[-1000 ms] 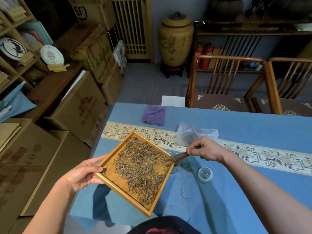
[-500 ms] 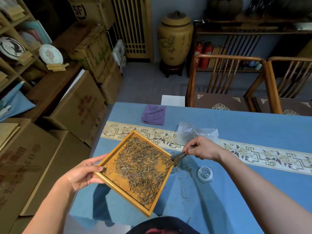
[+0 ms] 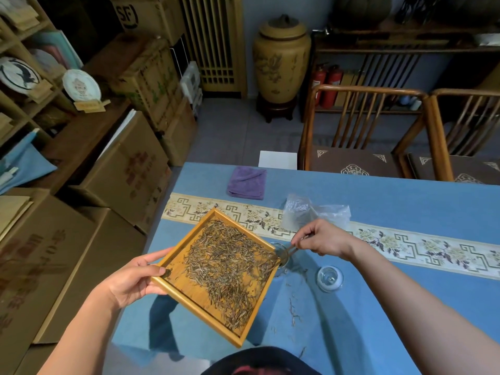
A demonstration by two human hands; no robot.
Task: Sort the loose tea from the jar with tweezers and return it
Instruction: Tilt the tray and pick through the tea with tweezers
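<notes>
One tray (image 3: 173,289) gripped by left hand (image 3: 130,282), right hand (image 3: 322,239) pinching one pair of tweezers (image 3: 290,250), tips angled down-left at loose tea (image 3: 230,266), one jar (image 3: 282,257)

My left hand (image 3: 132,281) holds the wooden tray (image 3: 178,289) by its left corner, above the table's (image 3: 405,207) left end. Loose tea (image 3: 227,266) lies in the tray, mostly toward its right side. The tray's right corner sits over the glass jar (image 3: 284,255). My right hand (image 3: 324,239), right of the tray, holds the tweezers (image 3: 290,249), tips at the jar mouth. Jar lid (image 3: 330,278) lies on the table right of the jar. Plastic bag (image 3: 311,212) behind my right hand; folded cloth (image 3: 246,182) behind the tray. Stray leaves (image 3: 293,312) on the table right of the tray.
</notes>
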